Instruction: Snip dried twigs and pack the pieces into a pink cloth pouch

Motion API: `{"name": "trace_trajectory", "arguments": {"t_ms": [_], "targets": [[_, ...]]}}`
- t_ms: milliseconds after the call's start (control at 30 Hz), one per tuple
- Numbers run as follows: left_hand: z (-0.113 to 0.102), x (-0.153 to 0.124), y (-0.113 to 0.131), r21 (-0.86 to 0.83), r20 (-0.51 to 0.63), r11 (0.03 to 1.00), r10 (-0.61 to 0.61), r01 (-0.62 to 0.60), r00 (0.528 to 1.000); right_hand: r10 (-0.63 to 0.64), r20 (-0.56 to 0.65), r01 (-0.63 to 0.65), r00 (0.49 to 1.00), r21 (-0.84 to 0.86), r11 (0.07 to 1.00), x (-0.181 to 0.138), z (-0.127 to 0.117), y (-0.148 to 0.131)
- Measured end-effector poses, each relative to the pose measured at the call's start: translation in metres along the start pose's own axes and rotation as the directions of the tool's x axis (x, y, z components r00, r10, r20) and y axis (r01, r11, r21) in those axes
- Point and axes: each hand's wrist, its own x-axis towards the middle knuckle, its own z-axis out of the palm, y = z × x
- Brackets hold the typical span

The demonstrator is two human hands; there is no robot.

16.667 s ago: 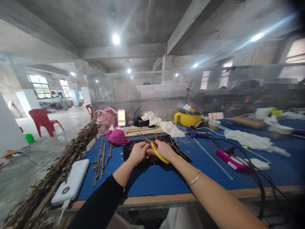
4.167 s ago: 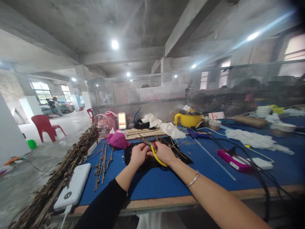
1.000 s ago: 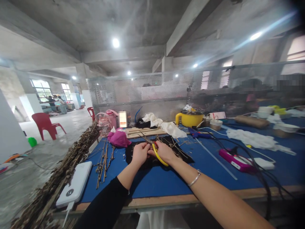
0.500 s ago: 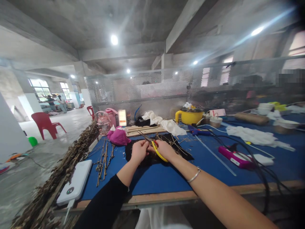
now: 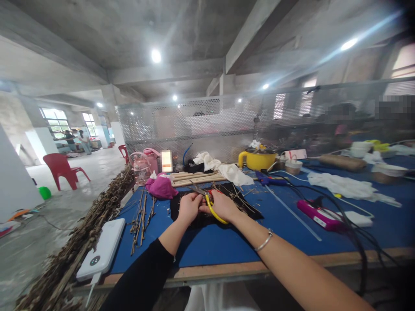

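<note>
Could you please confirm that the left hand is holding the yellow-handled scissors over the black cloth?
Not quite: the head view shows that the right hand, not the left, is holding the yellow-handled scissors over the black cloth.

Nothing is legible, the round display on the white power bank included.

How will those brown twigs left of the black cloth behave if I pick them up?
The brown twigs look fairly stiff, lying nearly straight on the blue tabletop. They're probably light, being so thin. Their dry, knobbly look suggests they could snap or shed bits.
</note>
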Motion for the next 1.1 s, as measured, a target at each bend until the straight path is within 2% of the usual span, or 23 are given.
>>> {"name": "trace_trajectory", "arguments": {"t_ms": [167, 300, 500, 733, 900, 1100], "targets": [[0.0, -0.006, 0.01, 0.098, -0.026, 0.995, -0.02, 0.023, 0.999, -0.023, 0.021, 0.022, 1.0, 0.025, 0.999, 0.0, 0.0, 0.002], [0.0, -0.006, 0.008, 0.067, -0.035, 0.997, -0.04, 0.042, 0.999, -0.008, 0.046, 0.006, 0.999, 0.053, 0.999, 0.001, 0.001, 0.002], [-0.002, -0.001, -0.002, 0.083, -0.031, 0.997, -0.002, 0.005, 1.0, 0.013, 0.032, -0.014, 0.999, 0.048, 0.999, 0.002, 0.002, 0.003], [-0.004, 0.0, -0.001, 0.076, -0.023, 0.997, -0.015, 0.017, 1.0, 0.009, 0.043, -0.012, 0.999, 0.074, 0.997, 0.004, 0.004, 0.004], [-0.003, 0.002, 0.0, 0.001, -0.019, 0.999, -0.051, 0.051, 0.999, 0.013, 0.049, -0.015, 0.999, 0.041, 0.999, 0.004, -0.001, 0.002], [0.0, 0.004, 0.0, -0.176, -0.038, 0.979, -0.113, 0.104, 0.993, 0.009, 0.011, -0.009, 1.0, -0.031, 0.999, 0.002, 0.001, 0.002]]}}
